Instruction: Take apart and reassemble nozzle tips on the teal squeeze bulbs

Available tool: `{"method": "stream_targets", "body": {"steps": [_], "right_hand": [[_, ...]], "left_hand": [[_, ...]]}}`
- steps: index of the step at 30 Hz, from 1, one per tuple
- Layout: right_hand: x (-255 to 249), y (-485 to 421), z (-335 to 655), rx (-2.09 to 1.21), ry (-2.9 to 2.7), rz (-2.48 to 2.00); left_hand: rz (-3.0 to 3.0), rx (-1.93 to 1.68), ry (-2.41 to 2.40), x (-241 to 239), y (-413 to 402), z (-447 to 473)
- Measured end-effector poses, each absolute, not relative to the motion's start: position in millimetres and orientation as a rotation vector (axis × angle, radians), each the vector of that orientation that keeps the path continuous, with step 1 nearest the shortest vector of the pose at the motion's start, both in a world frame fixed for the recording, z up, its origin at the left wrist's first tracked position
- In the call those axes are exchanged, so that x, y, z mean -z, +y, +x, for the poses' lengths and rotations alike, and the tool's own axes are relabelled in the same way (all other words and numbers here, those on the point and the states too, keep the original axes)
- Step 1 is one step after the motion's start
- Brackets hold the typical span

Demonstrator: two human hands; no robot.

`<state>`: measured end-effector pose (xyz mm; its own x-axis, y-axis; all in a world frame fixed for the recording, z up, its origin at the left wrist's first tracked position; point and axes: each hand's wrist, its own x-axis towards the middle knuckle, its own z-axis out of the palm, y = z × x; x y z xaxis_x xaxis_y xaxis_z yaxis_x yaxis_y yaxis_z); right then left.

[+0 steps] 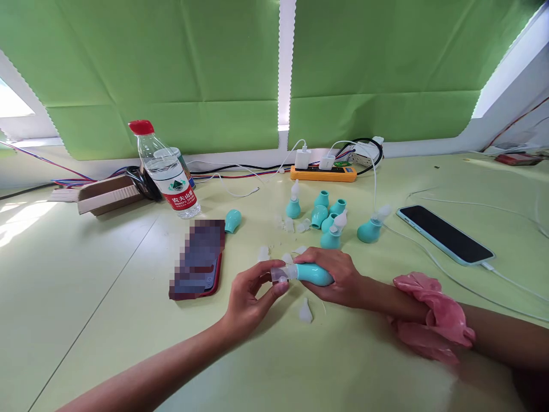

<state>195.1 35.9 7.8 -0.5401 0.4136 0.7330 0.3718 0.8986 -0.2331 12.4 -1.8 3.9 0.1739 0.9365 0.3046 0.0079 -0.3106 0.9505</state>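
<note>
We see the teal bulb (315, 274) and the clear fitting (283, 273) at its neck held just below the centre of the frame, between the two hands and apparently raised off the table (369, 360). Our right hand (337, 277) wraps its fingers around the bulb's rounded body; our left hand (253, 294) has its thumb and forefinger closed about the fitting in a light pinch.

In our judgement, the bulb's smooth, glossy skin could slip or roll in the right grip if we twist or push hard. The fitting could seat crooked, or come away, if our hands work out of line; we cannot tell how deep it sits. A dropped fitting would be easily lost among the loose clear pieces (263, 253) just above the hands, pale on a pale top. A downward slip could knock the white nozzle (306, 311) lying just below the hands, and the pink scrunchie (440, 312) on our right wrist, at the right of the frame, might drag against the table.

The bulb's long axis runs across the frame, nearly level: its neck and the fitting point left, its rounded end points right, into our right hand.
</note>
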Motion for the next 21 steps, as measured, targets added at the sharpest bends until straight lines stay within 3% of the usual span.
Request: {"method": "stream_targets", "body": {"steps": [6, 18, 21], "right_hand": [[-8, 36, 192, -0.259, -2.148, -0.602], [-32, 27, 187, -1.293, -1.997, -1.057], [-27, 28, 186, -1.239, -1.992, -0.998]], "left_hand": [[1.574, -1.249, 0.977, -1, -3, 14], [2.178, -1.38, 0.817, 0, -5, 13], [2.209, -1.39, 0.777, 0, -4, 13]]}}
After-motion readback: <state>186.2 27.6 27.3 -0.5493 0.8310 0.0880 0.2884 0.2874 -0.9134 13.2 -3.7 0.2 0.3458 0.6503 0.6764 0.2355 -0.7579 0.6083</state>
